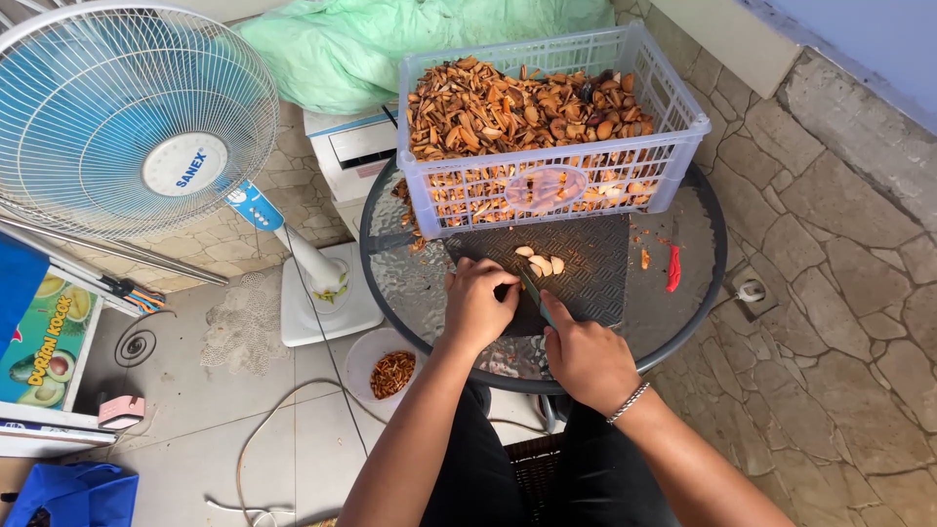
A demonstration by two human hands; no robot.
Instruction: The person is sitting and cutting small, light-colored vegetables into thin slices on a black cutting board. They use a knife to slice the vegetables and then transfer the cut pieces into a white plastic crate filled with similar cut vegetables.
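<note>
My left hand [478, 303] rests on a dark mat [586, 263] on the round glass table [390, 273], fingers closed on a small piece I cannot make out. My right hand [584, 356] grips a green-handled knife [533, 293] whose blade points at the left fingers. A few pale peeled pieces [542, 262] lie on the mat just beyond both hands. Behind them stands a white plastic crate [673, 98] heaped with brown seeds and shells.
A red chilli-shaped item [673, 269] lies on the table at right. A standing fan [132, 122] is at left, a white bowl of brown bits [390, 373] on the floor beneath the table, cables nearby. A stone floor lies to the right.
</note>
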